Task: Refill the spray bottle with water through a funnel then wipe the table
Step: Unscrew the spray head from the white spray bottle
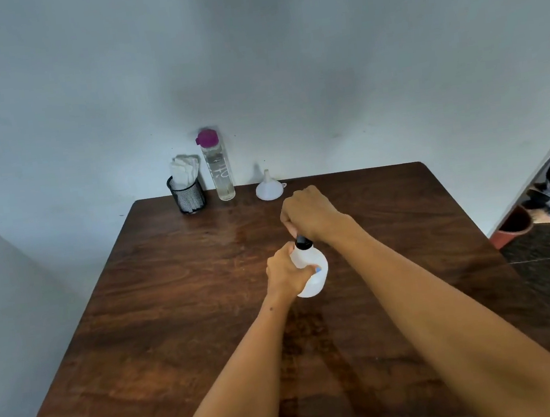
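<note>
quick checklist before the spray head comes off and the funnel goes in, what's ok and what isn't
1. Bottle steadied: ok. The left hand grips the white plastic spray bottle standing on the dark wooden table.
2. Grip on the top: ok. The right hand closes over the black spray head.
3. Head unscrewed: cannot tell, the fingers hide it.
4. Funnel at hand: ok. The white plastic funnel sits spout up near the table's far edge.
5. Water ready: not ok. The clear water bottle with the purple cap is capped.
6. Wipes ready: ok. White tissues stand in the black mesh cup.
</note>
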